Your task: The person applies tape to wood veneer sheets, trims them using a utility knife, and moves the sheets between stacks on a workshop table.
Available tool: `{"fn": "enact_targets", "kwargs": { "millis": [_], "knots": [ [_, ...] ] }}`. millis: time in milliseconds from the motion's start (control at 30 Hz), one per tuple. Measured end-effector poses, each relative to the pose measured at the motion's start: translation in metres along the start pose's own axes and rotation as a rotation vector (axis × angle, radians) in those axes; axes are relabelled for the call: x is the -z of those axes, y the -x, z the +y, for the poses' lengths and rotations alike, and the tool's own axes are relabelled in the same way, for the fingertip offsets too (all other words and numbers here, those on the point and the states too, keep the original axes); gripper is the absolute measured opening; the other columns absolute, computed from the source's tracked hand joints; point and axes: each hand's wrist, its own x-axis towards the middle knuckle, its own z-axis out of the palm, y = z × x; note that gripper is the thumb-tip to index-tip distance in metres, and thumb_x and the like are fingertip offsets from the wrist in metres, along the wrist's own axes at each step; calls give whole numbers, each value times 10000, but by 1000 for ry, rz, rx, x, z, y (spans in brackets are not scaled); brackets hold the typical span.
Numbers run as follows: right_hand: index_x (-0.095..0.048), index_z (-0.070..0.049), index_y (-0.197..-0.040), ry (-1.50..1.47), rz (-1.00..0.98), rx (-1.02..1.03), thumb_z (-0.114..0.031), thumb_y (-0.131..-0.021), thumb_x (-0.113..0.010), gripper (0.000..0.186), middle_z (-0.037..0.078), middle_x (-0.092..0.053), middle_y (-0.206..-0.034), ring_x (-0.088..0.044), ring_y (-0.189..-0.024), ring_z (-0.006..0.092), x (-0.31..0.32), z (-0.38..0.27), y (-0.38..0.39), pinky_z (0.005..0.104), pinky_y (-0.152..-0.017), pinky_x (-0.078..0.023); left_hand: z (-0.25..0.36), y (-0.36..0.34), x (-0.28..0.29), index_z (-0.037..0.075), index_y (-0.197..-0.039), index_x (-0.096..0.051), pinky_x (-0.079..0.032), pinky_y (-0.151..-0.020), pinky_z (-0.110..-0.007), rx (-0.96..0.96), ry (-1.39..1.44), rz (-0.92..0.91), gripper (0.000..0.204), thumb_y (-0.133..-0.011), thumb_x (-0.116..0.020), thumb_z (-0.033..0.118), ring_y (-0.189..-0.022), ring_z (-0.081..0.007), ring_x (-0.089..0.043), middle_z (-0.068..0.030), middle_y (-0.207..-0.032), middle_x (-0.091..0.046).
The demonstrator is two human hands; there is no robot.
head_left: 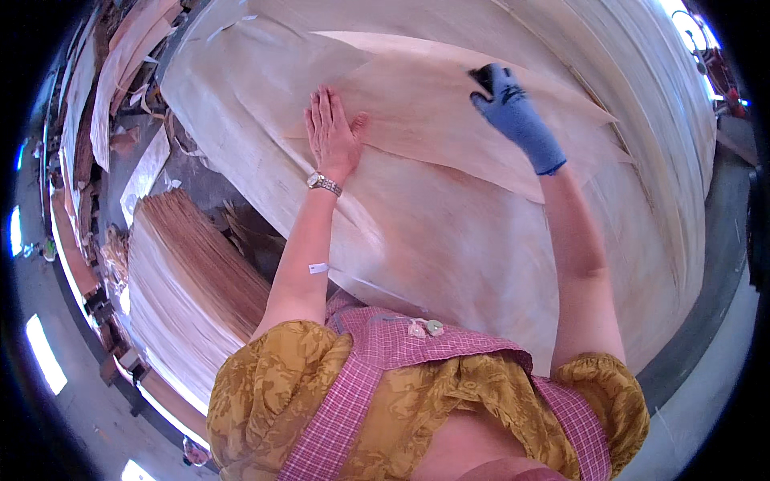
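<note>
My left hand (333, 143) is bare, with a metal-band wristwatch (324, 183) at the wrist. It lies flat on a large pale wood veneer sheet (449, 232), fingers stretched out. My right hand (513, 112) wears a blue-grey knit glove with a black coating. It is over the veneer to the right, its fingers bent and slightly blurred, the thumb apart from them. Nothing shows in its grasp. Between the hands, a pinkish veneer piece (433, 120) with a curved, ragged edge lies on top of the other sheets.
A stack of veneer strips (192, 264) stands at the left, its brown edges showing. Torn veneer scraps (148, 172) lie beyond it at the far left. A small white tag (318, 268) is on my left forearm. Grey floor (706, 385) shows at the right.
</note>
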Motion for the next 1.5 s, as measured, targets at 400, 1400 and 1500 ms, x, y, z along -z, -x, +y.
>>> {"fn": "enact_targets", "kwargs": {
  "millis": [400, 1400, 1500],
  "knots": [
    [-471, -42, -1057, 340, -587, -80, -211, -924, -454, 216, 158, -688, -754, -691, -674, 329, -125, -151, -36, 498, -528, -516, 2, 5, 12, 78, -1309, -472, -334, -988, -450, 219, 55, 159, 467, -856, -553, 163, -1171, -308, -441, -81, -1283, -469],
    [-519, -125, -1023, 342, -763, 1, -228, -923, -479, 149, 110, -633, -664, -651, -602, 297, -32, -83, 66, 445, -498, -471, 94, -26, 8, 119, -1312, -510, -330, -1028, -480, -64, 46, -163, 660, -782, -673, 478, -1233, -365, -395, -186, -1294, -490],
    [-531, -137, -1018, 222, -649, 108, -208, -915, -478, 135, 113, -620, -639, -644, -581, 303, -19, -38, 89, 450, -496, -470, 91, -23, 0, 155, -1337, -497, -328, -1028, -495, -40, -24, -139, 753, -718, -717, 525, -1216, -378, -384, -178, -1343, -445]
  ]
}}
